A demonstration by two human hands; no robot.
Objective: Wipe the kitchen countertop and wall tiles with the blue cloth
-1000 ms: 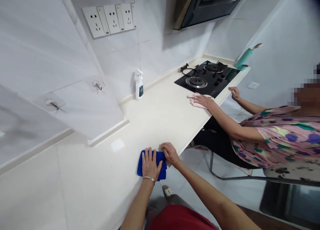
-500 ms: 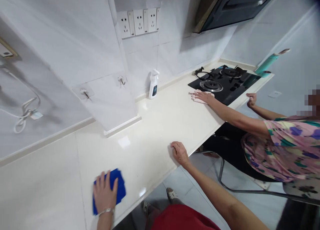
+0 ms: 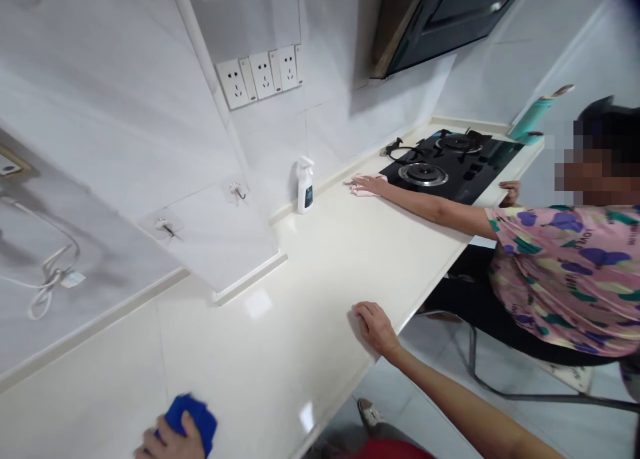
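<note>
At the bottom left of the head view, my left hand (image 3: 173, 442) presses a blue cloth (image 3: 193, 419) onto the pale countertop (image 3: 300, 292). Its thumb and fingers lie over the cloth, and the wrist is outside the picture. My right hand (image 3: 377, 329) rests on the counter near the front edge, fingers together and lightly bent, with no object in it. A white spray bottle (image 3: 305, 186) stands upright against the wall, well beyond both hands.
To the right, a seated person (image 3: 565, 272) in a patterned shirt wipes beside the black gas hob (image 3: 430, 169) with a pale pink cloth (image 3: 370, 191). Above hangs a dark range hood (image 3: 450, 26). Wall sockets (image 3: 260, 76) and a wall corner with hooks (image 3: 237, 191) border the counter.
My left hand and the blue cloth have moved down and left. The other person's hand and pink cloth have moved left toward the spray bottle. My right hand stays on the counter; the view has shifted.
</note>
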